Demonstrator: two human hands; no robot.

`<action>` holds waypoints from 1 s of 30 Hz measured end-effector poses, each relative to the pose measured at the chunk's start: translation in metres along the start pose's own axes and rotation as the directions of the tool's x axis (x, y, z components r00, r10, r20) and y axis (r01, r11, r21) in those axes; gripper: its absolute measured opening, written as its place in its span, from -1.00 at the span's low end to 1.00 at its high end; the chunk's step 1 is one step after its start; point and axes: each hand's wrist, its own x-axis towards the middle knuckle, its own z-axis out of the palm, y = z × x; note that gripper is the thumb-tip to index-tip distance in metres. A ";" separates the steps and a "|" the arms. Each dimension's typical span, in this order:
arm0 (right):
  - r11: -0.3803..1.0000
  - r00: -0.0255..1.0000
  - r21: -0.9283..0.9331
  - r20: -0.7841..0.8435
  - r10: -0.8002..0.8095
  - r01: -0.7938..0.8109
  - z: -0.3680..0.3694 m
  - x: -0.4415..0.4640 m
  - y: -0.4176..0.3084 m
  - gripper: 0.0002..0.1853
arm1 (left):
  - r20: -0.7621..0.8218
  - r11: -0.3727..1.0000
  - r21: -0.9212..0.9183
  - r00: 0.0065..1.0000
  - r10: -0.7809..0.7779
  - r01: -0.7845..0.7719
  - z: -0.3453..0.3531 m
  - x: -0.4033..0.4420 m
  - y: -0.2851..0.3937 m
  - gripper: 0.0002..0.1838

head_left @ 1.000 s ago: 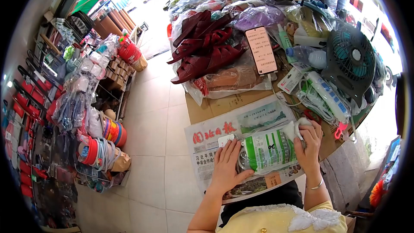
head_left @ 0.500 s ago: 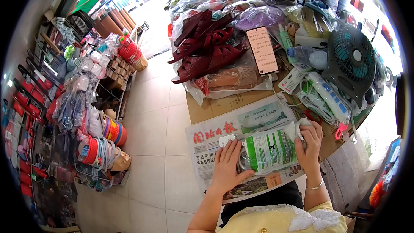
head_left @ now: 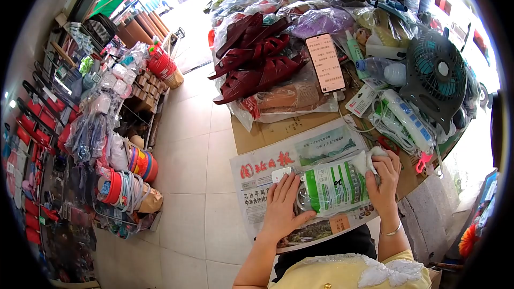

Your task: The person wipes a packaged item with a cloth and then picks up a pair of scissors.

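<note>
A clear plastic package with a green and white label lies on a newspaper at the table's near edge. My left hand rests at the package's left end, fingers apart, the thumb touching its lower edge. At the right end my right hand has its fingers wrapped round a white cloth-like piece against the package. A small white card shows just above my left fingertips.
Dark red sandals, a lit phone on a cable, a plastic bottle and a black fan crowd the table beyond the newspaper. Shelves with red buckets stand at the left.
</note>
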 end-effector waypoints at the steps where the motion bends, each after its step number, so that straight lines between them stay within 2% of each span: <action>1: 1.000 1.000 0.011 0.008 0.008 -0.008 0.000 0.000 -0.001 -0.85 | 0.000 1.000 0.000 1.000 0.000 0.000 0.000 0.000 0.000 0.10; 30: 1.000 1.000 0.008 0.010 0.005 -0.005 0.000 -0.001 0.001 -0.84 | 0.002 1.000 -0.003 1.000 -0.001 0.001 -0.001 0.000 0.001 0.10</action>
